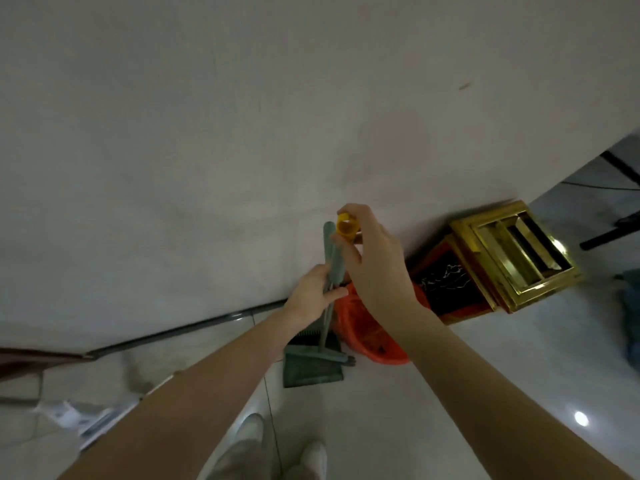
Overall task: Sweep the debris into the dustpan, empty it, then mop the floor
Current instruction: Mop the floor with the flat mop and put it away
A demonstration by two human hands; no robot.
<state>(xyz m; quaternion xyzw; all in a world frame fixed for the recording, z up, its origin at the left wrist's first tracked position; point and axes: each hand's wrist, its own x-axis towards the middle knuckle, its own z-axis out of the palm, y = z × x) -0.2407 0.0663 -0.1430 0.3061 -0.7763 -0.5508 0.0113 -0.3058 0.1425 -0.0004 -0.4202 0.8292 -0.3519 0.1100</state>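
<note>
Hands meet over a grey-green dustpan [311, 370] standing on a pale tiled floor [485, 375], seen from the head camera looking down. The left hand [310, 296] is directly above the dustpan, with its fingers curled round the long grey-green handle [333, 261] that rises upright from the pan. The right hand [374, 258] is higher, above and just right of the dustpan, and pinches a yellow cap [346, 227] between thumb and fingertips. The cap's hollow end faces the camera and sits right beside the top of the handle. What the cap belongs to cannot be told. An orange basket [377, 344] is just right of the dustpan, partly hidden behind the right wrist. A gold-framed bin [512, 251] with dark sides stands farther right, beyond the basket. A plain white wall [242, 116] rises behind the dustpan and fills the upper frame. On the near side of the dustpan, at the bottom edge, are the person's light shoes [250, 427].
</note>
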